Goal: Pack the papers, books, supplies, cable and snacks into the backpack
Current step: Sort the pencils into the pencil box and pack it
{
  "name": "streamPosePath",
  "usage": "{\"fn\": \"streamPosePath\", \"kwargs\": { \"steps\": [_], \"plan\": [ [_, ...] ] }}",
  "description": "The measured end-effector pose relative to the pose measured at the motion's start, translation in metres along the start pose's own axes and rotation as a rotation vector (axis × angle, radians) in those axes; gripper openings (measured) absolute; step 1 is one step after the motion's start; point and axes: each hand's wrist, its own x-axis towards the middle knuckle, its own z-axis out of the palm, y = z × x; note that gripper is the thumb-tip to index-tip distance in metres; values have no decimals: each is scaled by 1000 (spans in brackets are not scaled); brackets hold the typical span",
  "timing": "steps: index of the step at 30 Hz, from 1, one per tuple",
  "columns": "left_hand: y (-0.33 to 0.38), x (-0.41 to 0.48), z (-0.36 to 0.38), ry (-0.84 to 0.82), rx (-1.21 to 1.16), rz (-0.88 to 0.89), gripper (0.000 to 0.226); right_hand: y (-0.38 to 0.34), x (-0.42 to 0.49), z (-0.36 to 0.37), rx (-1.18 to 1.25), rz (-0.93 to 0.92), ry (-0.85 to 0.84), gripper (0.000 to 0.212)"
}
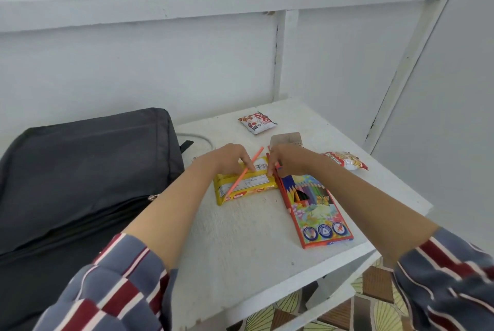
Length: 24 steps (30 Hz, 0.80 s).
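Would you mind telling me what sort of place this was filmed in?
Probably a corner of a simple home room: a small white table against white panelled walls, with patterned flooring below. The backpack and pencil box suggest a study spot.

Backpack (pixel 80 170) cut by left edge; cable (pixel 197 139) mostly behind it; pencil box (pixel 318 213) top under right hand (pixel 287 161).
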Motion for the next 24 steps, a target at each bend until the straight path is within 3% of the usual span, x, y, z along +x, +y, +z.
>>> {"fn": "streamPosePath", "kwargs": {
  "steps": [16,24],
  "plan": [
    [-6,-6,1,68,49,62,25,1,0,-7,-181,-85,-155,19],
    [-10,-4,1,37,11,66,19,-3,-4,-11,-153,-97,-239,23]
  ]
}}
